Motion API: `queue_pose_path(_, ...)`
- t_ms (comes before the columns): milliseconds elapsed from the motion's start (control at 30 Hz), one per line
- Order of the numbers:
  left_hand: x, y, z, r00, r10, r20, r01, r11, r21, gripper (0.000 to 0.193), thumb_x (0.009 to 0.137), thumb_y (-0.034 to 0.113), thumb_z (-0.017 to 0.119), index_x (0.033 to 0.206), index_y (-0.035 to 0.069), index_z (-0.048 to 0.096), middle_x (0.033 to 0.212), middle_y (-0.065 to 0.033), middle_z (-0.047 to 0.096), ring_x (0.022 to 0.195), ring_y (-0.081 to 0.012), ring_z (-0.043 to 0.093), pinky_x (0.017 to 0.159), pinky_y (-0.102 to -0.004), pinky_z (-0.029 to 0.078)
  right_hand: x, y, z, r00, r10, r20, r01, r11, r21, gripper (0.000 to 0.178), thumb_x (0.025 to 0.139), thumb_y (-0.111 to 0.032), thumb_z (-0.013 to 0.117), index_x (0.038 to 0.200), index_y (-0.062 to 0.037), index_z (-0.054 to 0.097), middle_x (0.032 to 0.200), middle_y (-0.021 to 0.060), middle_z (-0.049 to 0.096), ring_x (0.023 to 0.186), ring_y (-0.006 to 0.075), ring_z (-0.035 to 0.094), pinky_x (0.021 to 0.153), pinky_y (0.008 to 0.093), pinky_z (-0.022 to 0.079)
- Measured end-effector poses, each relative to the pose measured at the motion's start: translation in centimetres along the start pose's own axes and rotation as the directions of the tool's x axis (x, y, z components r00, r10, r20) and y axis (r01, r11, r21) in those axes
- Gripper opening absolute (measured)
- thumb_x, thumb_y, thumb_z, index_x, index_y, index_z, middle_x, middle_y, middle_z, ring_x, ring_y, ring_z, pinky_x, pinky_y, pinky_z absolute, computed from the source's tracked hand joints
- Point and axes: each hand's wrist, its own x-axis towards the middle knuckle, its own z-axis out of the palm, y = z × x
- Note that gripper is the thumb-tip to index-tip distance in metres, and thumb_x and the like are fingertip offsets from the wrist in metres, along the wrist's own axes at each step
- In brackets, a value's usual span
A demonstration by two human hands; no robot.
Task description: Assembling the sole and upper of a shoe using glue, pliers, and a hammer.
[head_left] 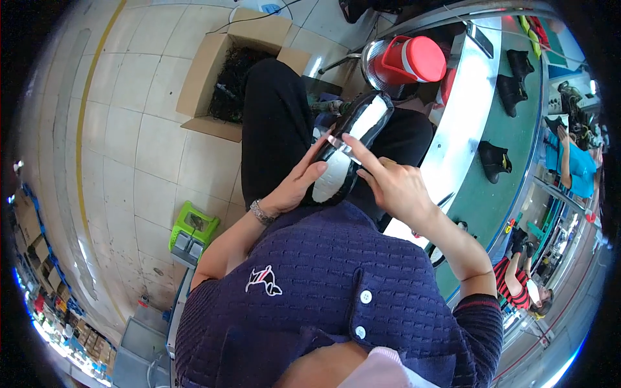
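A black shoe lies sole up across my lap, with pale white areas on its front and back parts. Around its left side my left hand is closed, the thumb lying near the sole. My right hand grips the shoe's right side with curled fingers. Its index finger presses on the middle of the sole, beside a small shiny strip that I cannot make out well. A metal watch is on my left wrist.
An open cardboard box with dark tangled material stands ahead to the left. Near my left side is a green plastic stool. A red-lidded jug stands ahead right, beside a green work belt carrying black shoes. People work beyond it.
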Motion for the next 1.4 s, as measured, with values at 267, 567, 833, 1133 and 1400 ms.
queue_pose_path(267, 0.5, -0.9, 0.4, 0.996, 0.08, 0.026, -0.078, 0.995, -0.065, 0.08, 0.096, 0.031, 0.059, 0.155, 0.011, 0.009, 0.152, -0.0131, 0.028, 0.139, -0.0193, 0.027, 0.114, -0.034, 0.021, -0.3, -0.7, -0.1, 0.983, -0.173, -0.057, 0.18, 0.969, 0.166, 0.079, 0.089, -0.006, 0.054, 0.153, -0.0307, 0.015, 0.066, 0.0101, 0.059, 0.047, 0.0186, 0.059, 0.041, 0.0309, 0.05)
queue_pose_path(567, 0.8, -1.1, -0.3, 0.995, -0.064, 0.08, 0.049, 0.982, 0.184, 0.116, 0.071, 0.025, 0.085, 0.155, 0.016, 0.005, 0.155, -0.0138, 0.025, 0.14, -0.0236, 0.029, 0.114, -0.0392, 0.026, -0.8, -1.2, 0.5, 0.968, -0.232, 0.094, 0.227, 0.972, 0.062, 0.078, 0.09, -0.009, 0.053, 0.15, -0.0438, 0.018, 0.07, 0.0093, 0.057, 0.051, 0.0195, 0.059, 0.041, 0.0338, 0.049)
queue_pose_path(833, 0.3, -1.3, -0.1, 0.991, -0.132, 0.033, 0.124, 0.976, 0.18, 0.117, 0.069, 0.015, 0.087, 0.154, 0.011, 0.006, 0.145, -0.0117, 0.038, 0.131, -0.0212, 0.04, 0.107, -0.0373, 0.037, -1.3, -0.5, 0.7, 0.974, -0.219, -0.058, 0.221, 0.975, 0.026, 0.076, 0.087, -0.006, 0.055, 0.149, -0.0408, 0.027, 0.068, 0.008, 0.058, 0.05, 0.0181, 0.058, 0.042, 0.0285, 0.048)
queue_pose_path(1133, 4.6, 4.1, 0.5, 0.956, -0.288, 0.046, 0.283, 0.954, 0.101, 0.096, 0.074, 0.026, 0.084, 0.148, 0.005, 0.026, 0.132, -0.0083, 0.05, 0.122, -0.0169, 0.047, 0.104, -0.0327, 0.038, 1.3, 3.2, -3.2, 0.888, -0.029, -0.458, 0.143, 0.966, 0.214, 0.065, 0.088, -0.017, 0.063, 0.146, -0.0286, 0.037, 0.069, 0.0088, 0.063, 0.053, 0.0263, 0.062, 0.048, 0.0375, 0.05)
queue_pose_path(1400, 8.3, 5.0, 1.6, 0.917, -0.396, 0.045, 0.383, 0.906, 0.181, 0.107, 0.072, 0.025, 0.086, 0.151, 0.01, 0.016, 0.136, -0.0067, 0.046, 0.124, -0.0159, 0.044, 0.105, -0.0325, 0.036, 0.1, 5.5, -0.9, 0.977, 0.017, -0.211, 0.001, 0.996, 0.086, 0.064, 0.092, -0.023, 0.059, 0.149, -0.0267, 0.03, 0.065, 0.0145, 0.064, 0.057, 0.0316, 0.065, 0.055, 0.0414, 0.053)
